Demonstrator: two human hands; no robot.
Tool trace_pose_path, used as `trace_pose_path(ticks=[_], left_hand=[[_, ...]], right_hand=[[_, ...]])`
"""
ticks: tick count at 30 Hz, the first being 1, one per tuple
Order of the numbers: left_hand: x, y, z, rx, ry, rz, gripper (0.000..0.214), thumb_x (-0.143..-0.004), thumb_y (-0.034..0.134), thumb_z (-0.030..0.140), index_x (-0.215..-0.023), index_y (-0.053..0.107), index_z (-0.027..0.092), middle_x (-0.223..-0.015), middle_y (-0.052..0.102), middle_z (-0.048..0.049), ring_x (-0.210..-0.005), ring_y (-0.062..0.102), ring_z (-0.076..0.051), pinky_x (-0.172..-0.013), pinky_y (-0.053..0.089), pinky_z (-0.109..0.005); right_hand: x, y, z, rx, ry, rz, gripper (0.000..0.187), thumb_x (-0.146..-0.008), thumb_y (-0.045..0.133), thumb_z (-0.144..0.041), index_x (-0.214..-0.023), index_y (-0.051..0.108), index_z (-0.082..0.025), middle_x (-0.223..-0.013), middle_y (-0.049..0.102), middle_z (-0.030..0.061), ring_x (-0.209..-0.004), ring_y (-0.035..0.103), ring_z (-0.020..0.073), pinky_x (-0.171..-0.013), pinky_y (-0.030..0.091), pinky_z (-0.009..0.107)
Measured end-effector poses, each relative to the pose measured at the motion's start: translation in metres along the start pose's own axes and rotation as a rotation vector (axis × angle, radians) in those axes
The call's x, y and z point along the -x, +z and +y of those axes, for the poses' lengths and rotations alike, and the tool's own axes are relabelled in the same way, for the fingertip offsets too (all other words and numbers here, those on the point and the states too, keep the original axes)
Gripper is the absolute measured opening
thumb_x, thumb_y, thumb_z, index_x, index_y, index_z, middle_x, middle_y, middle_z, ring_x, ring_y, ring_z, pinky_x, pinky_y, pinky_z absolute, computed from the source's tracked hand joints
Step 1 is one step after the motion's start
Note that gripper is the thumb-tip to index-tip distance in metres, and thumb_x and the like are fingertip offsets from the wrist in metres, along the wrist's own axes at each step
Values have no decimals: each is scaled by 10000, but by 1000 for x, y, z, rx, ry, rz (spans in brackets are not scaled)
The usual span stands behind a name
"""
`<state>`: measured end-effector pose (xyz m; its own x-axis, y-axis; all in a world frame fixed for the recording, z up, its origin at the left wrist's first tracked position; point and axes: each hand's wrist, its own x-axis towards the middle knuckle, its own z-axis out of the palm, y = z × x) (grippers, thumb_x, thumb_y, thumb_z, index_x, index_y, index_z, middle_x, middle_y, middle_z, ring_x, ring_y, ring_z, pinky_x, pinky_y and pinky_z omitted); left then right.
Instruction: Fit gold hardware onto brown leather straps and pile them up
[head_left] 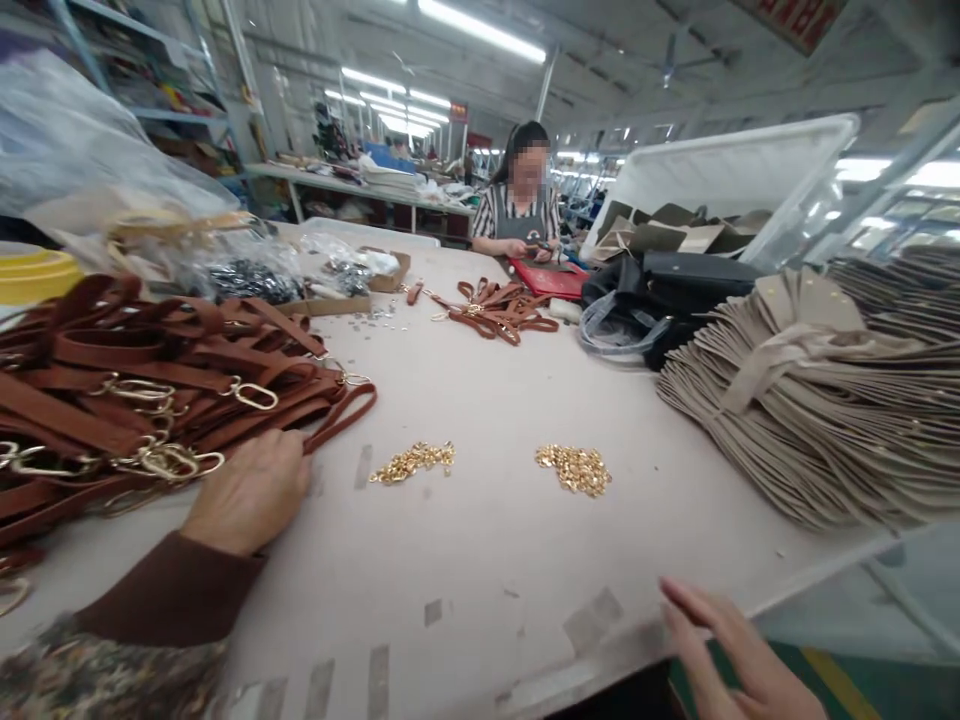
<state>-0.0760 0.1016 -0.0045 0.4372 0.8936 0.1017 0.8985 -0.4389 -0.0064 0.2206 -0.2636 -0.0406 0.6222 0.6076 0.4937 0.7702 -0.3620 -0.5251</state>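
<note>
My left hand [247, 492] rests knuckles-up on the pale table [480, 560], its fingers curled under at the edge of a big heap of brown leather straps with gold oval rings [150, 395]; whether it grips a strap is hidden. My right hand [731, 655] hovers at the table's near edge, fingers stretched out and empty. Two small piles of gold metal fittings lie between them, one on the left [412, 462], the other on the right [574, 468].
A stack of beige cut leather pieces [817, 410] fills the right side, with black bags [675, 290] behind it. A second strap pile [495, 310] and a red piece [551, 278] lie before a seated person [519, 215] across the table. Plastic bags of hardware [247, 275] sit far left.
</note>
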Motion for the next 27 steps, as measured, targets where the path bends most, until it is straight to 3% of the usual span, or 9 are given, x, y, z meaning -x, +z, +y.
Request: trace_pose_path(ticks=[2,3,7,11,14,17,20,24,27], left_hand=[[-2,3,-5,74,12,21,276,-910,300,217,-828,553,144,-874,612,-146,-873,601,-332,-808,411,-414],[-2,3,-8,124,3,38,272,-907,306,223,-823,554,148,-884,609,-144,-869,599,-333,-797,414,-412],[1,-6,-11,486,-78,86,203,-899,398,313,-912,553,183,-888,631,-74,-836,611,-263,-728,424,-324],[11,-13,2,1180,-193,-133,263,-842,538,430,-950,522,191,-740,634,-2,-538,527,-135,-500,364,-220],[19,-15,17,1545,-227,-330,309,-815,604,410,-978,520,161,-894,673,-56,-628,582,-121,-499,388,-193],[27,-15,31,1705,-223,-466,325,-801,640,358,-1019,535,142,-952,678,-79,-741,638,-137,-596,467,-216],[36,-13,44,1796,-217,-567,355,-759,679,319,-1037,551,139,-943,680,-77,-792,661,-161,-695,512,-267],[46,-9,65,1854,-235,-686,385,-739,686,281,-1072,539,154,-1036,683,-97,-881,673,-184,-778,512,-303],[53,-7,79,1863,-221,-718,353,-735,685,280,-1037,549,159,-1034,680,-85,-901,666,-183,-767,499,-290]], right_hand=[[-25,36,-47,-63,-360,-189,301,-852,582,-281,-1144,653,-257,-1048,710,52,-946,661,230,-834,545,357],[-37,55,-70,-66,-452,-252,307,-884,531,-212,-1175,625,-240,-1054,700,61,-964,645,219,-841,539,358],[-76,120,-135,22,-577,-341,271,-906,473,-102,-1117,618,-192,-935,689,66,-867,625,193,-760,523,326],[-95,159,-153,197,-645,-396,144,-878,573,-104,-937,659,-204,-826,663,43,-794,594,191,-716,471,291],[-99,172,-154,214,-680,-416,140,-863,579,-75,-824,644,-192,-772,635,46,-733,567,189,-666,437,283],[-101,172,-152,224,-666,-414,163,-878,546,-78,-767,614,-175,-735,606,55,-691,547,188,-632,418,284],[-100,161,-149,61,-562,-461,160,-925,499,-136,-815,605,-183,-769,614,29,-727,567,160,-664,436,256],[-88,141,-149,-572,-80,-588,246,-960,466,-345,-830,595,-181,-729,603,-10,-664,569,116,-610,457,215],[-74,133,-152,-880,208,-599,296,-893,559,-444,-812,603,-163,-694,616,-8,-594,576,109,-570,478,218]])
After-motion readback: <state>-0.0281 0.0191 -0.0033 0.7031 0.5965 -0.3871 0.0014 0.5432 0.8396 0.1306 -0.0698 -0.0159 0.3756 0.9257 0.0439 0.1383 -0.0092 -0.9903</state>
